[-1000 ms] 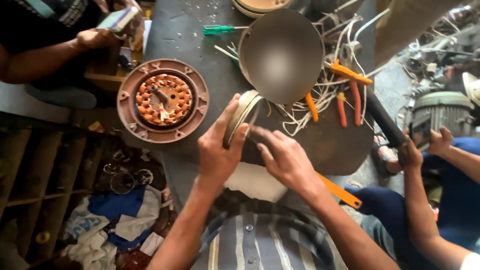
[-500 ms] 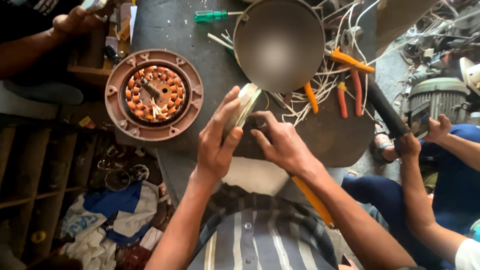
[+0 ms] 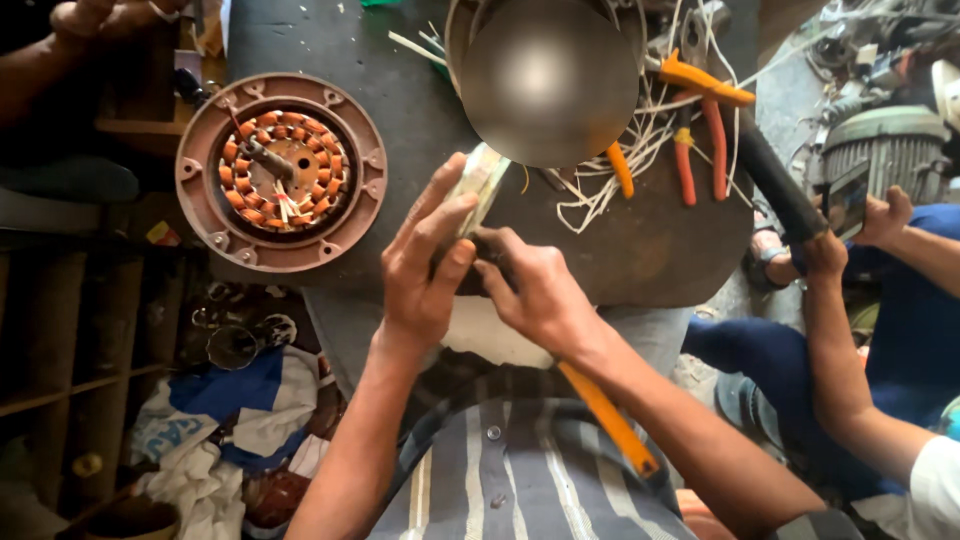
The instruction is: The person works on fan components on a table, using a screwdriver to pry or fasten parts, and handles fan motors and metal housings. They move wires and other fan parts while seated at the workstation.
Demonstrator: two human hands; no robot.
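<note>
hands meet at the near edge of the dark table [image 3: 400, 110]: left hand [image 3: 425, 265] wraps a pale ring [image 3: 478, 185] held on edge, right hand [image 3: 535, 290] pinches its lower rim. beyond, a stator [image 3: 280, 172] lies left, orange pliers [image 3: 700, 120] on white wires [image 3: 640, 140] right.

stator with copper windings [image 3: 280, 170] | orange pliers [image 3: 700, 120] | white wires [image 3: 640, 150] | dark table [image 3: 420, 110]
</note>
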